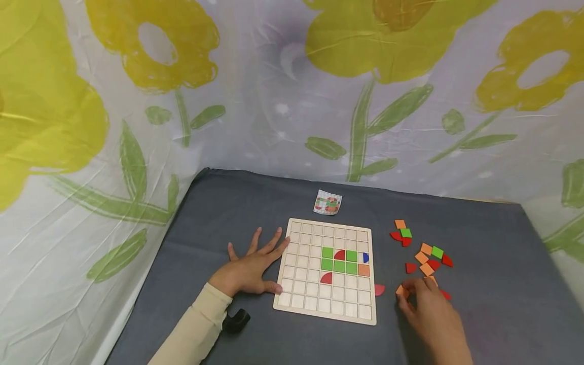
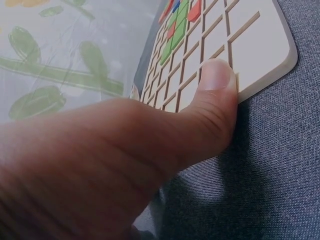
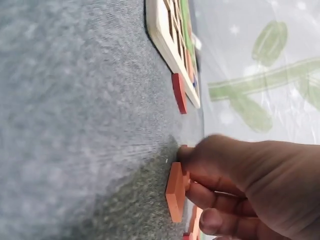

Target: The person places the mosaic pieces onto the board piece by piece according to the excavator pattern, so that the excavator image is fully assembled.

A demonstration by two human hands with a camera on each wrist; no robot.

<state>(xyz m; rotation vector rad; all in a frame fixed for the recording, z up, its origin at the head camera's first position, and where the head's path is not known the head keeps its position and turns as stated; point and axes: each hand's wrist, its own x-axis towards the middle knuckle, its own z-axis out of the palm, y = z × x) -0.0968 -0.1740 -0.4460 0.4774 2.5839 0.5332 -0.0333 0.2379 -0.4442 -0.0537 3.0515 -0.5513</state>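
Note:
My left hand (image 1: 250, 268) lies with spread fingers at the left edge of a wooden grid board (image 1: 292, 304). Its thumb (image 2: 217, 82) rests on the board's rim. Green square tiles (image 1: 339, 266), red quarter-circle tiles (image 1: 326, 278), an orange square and a blue-and-white tile (image 1: 365, 257) sit in the grid. To the right of the board, my right hand (image 1: 431, 309) pinches an orange square tile (image 3: 175, 195) between thumb and fingers, low over the cloth. A red quarter-circle tile (image 1: 379, 290) lies against the board's right edge.
Loose orange, green and red tiles (image 1: 426, 269) are scattered right of the board, some partly behind the right hand. A small printed pattern card (image 1: 327, 203) lies beyond the board. Dark grey cloth (image 1: 219, 213) covers the table, and a flowered curtain (image 1: 264, 126) hangs behind.

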